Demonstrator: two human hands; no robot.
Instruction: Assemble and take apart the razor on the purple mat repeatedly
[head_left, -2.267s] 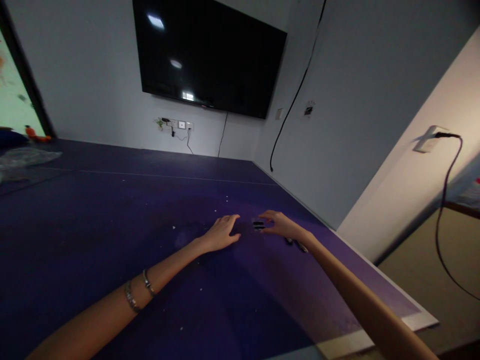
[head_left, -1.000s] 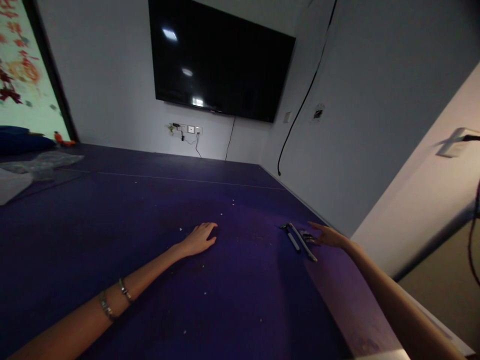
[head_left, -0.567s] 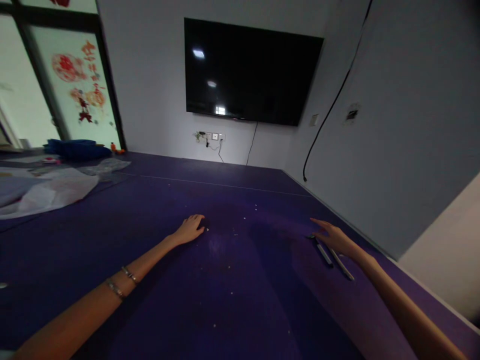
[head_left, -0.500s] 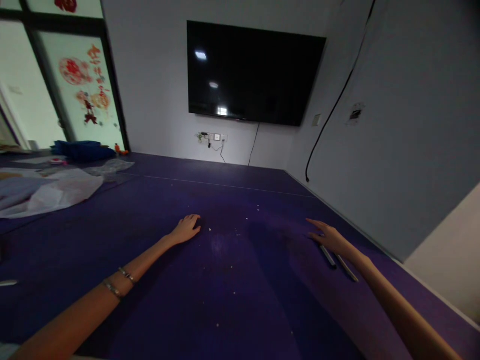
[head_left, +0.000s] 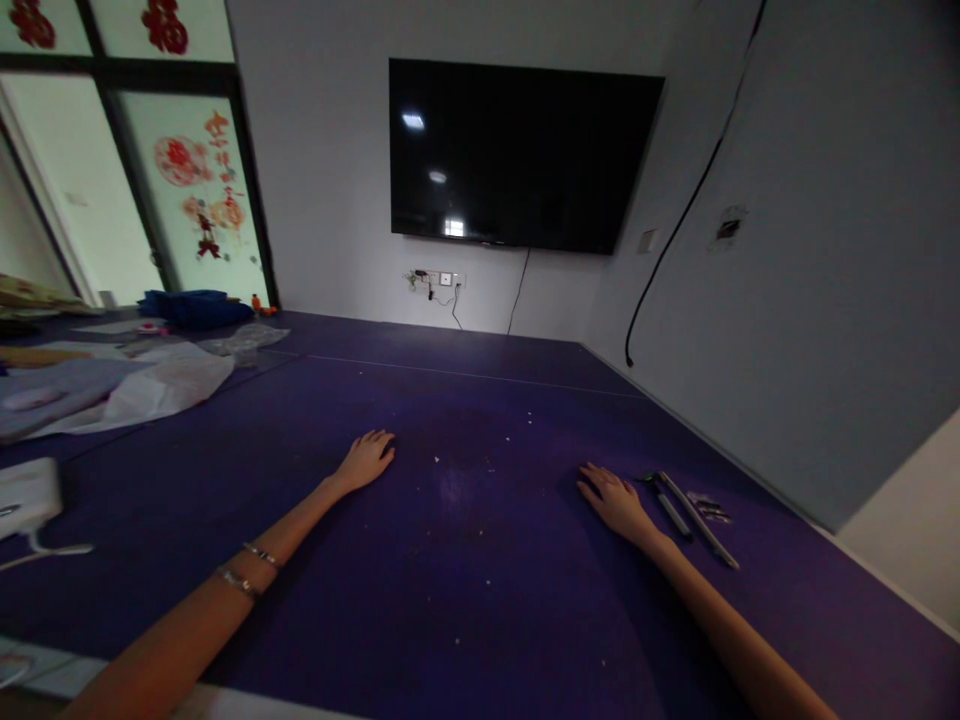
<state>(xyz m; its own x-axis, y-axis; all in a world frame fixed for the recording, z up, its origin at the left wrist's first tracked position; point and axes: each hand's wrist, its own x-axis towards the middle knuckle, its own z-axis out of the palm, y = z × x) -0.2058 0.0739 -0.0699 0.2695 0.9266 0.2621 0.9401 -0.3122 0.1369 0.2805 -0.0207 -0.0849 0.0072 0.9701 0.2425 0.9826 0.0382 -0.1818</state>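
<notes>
Worktop [head_left: 337, 600]: broad, purple, running back towards the wall. Wall-mounted television [head_left: 525, 155]: screen dark. Translucent white sheet [head_left: 176, 385]: crumpled, far left. White device [head_left: 30, 495]: near left edge, cord attached.

Left hand [head_left: 364, 460] and right hand [head_left: 611, 497]: palms down over the worktop, well apart. Grip of each: fingers slightly parted, nothing seen held; palm contact cannot be confirmed.

Long slim tool [head_left: 699, 520] and shorter grey-handled tool [head_left: 673, 512]: side by side, just right of the right hand. Small packet with dark strips [head_left: 709, 507]: flat, beyond the long tool.

Progress, as judged: both tools and packet are set down together; white specks [head_left: 437, 459] lie unremoved between the hands. Completion cannot be determined further.
</notes>
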